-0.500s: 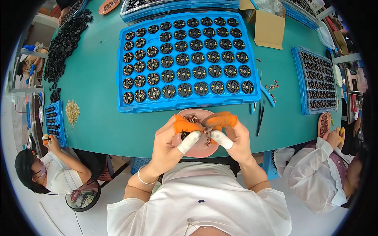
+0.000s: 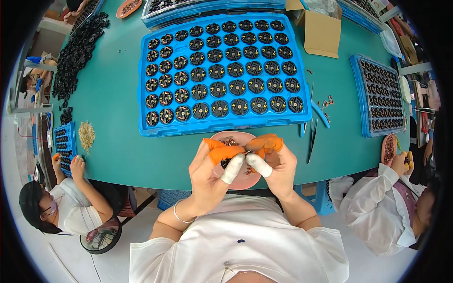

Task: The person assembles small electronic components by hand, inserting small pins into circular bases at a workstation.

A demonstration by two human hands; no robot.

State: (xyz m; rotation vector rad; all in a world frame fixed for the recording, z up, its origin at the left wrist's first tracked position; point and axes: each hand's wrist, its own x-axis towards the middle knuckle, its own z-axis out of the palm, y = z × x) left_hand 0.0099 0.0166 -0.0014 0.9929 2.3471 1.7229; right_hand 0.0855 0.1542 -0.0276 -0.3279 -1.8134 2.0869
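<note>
Thumbs [image 2: 232, 169] have drawn closer, left hand [image 2: 206, 169] gripping a black part [image 2: 224, 163], right hand [image 2: 279, 166] curled inward, its hold unclear

"Where does the head view look from?"

"From the wearer's own head: the left of two fisheye cameras worn side by side. The white shirt [image 2: 240, 217] spreads along the lower edge."

"Facing which way?"

"Steeply down and forward, across the green bench [image 2: 118, 155]. Left there is the wearer's left, unmirrored."

"How near?"

"Near enough that the left grip [image 2: 206, 165] and right grip [image 2: 278, 165] sit around the middle, with the blue tray [image 2: 222, 128] beyond. Wide enough for a co-worker at left [image 2: 78, 207] and another at right [image 2: 373, 212]."

"And the rim?"

"Dark and rounded; the bench's near edge bows."
</note>
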